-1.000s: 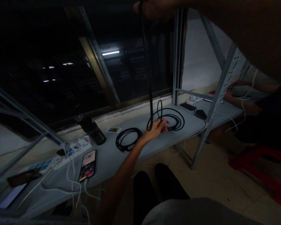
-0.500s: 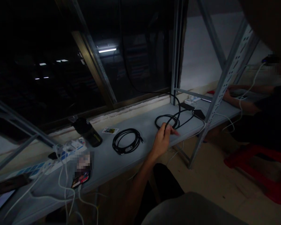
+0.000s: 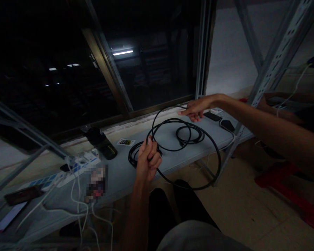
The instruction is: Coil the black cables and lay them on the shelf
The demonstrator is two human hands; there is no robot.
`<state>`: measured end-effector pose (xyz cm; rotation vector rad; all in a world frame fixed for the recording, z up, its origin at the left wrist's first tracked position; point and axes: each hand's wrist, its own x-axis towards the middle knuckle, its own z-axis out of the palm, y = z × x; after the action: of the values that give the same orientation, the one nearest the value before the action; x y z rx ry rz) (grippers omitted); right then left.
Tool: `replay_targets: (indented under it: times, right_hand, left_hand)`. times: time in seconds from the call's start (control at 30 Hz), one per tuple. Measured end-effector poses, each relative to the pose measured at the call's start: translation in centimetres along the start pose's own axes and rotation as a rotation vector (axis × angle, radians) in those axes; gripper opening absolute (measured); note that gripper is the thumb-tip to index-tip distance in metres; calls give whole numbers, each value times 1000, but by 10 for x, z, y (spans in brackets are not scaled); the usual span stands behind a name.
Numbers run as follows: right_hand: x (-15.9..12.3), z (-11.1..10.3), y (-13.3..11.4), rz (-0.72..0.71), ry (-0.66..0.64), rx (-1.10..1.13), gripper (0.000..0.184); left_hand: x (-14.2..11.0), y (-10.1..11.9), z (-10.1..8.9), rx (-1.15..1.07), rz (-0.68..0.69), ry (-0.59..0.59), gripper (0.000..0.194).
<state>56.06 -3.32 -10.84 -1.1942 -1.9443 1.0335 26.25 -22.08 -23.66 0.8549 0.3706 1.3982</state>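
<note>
My left hand point(image 3: 148, 157) is closed around a black cable point(image 3: 219, 153), thumb uppermost, above the front part of the shelf. From it the cable spreads in wide loose loops to the right, one hanging past the shelf's front edge. My right hand point(image 3: 197, 108) reaches in from the right near the window sill, its fingers bent over the upper stretch of that cable. Behind my left hand lies a coiled black cable point(image 3: 132, 157), partly hidden. A second black coil point(image 3: 189, 137) rests on the shelf below my right hand.
On the grey shelf point(image 3: 125, 167) stand a dark bottle point(image 3: 102, 143), a small card point(image 3: 126, 142), a phone point(image 3: 96, 184) and a power strip point(image 3: 81, 164) with white cords. A slotted metal post point(image 3: 277, 55) rises at right. Beyond sits another person beside a red stool point(image 3: 285, 184).
My right hand has come into view from the right. My left hand has moved left with the cable, which now forms wide loops; its long strand before the window is gone.
</note>
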Motion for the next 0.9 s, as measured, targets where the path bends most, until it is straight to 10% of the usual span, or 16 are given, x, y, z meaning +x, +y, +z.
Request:
replay_targets:
  times: [0.07,0.13,0.3,0.5,0.67,0.9]
  right_hand:
    - [-19,27,50,111,-331,58,82]
    - [-42,60,93,58,-371,182,91]
    - [-111,163,168,140,-78,636,97]
    - [-188,264,198,276,175,950,81]
    - [-232,305,207,348,224,979,75]
    - [-267,309,223,406,3,917,75]
  left_hand:
    - [5,0,-18,2,62,147,46]
    - [11,-8,-36,31,113,267,56]
    - [28,-47,-74,176,125,436,63]
    - [33,-83,-81,256,132,463,72]
    - [32,-101,-69,296,147,437,73]
    - [11,-147,-48,117,136,551,64]
